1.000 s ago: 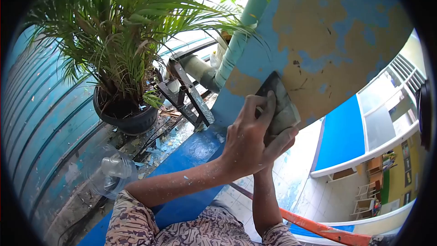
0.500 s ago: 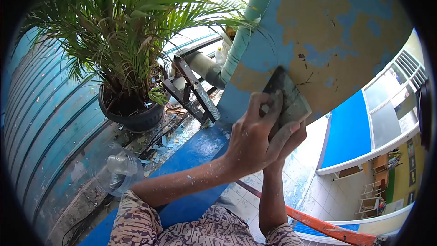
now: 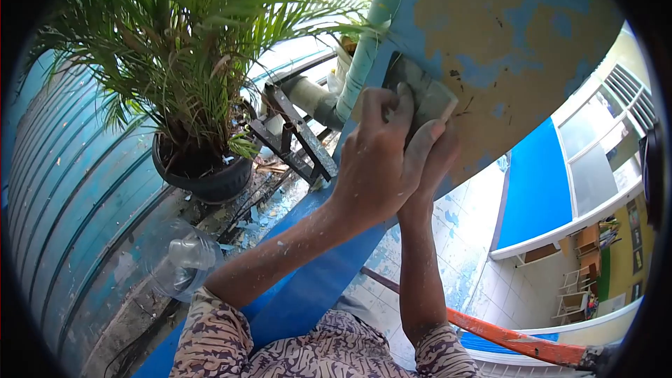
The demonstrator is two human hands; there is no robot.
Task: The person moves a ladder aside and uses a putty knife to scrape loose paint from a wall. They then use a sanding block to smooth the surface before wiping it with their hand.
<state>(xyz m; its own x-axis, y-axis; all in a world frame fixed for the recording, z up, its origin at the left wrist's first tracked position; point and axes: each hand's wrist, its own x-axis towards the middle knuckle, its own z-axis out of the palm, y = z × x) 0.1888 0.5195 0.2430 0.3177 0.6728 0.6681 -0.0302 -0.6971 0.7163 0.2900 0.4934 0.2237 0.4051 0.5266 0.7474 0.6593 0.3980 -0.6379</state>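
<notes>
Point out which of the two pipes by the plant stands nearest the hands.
The upright light-teal pipe, running along the wall's edge just left of the scraper. The grey pipe slants lower, farther left toward the potted palm.

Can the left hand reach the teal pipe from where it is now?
Probably yes: the left hand, gripping the scraper with the right hand, sits just beside the teal pipe, with nothing between.
</notes>
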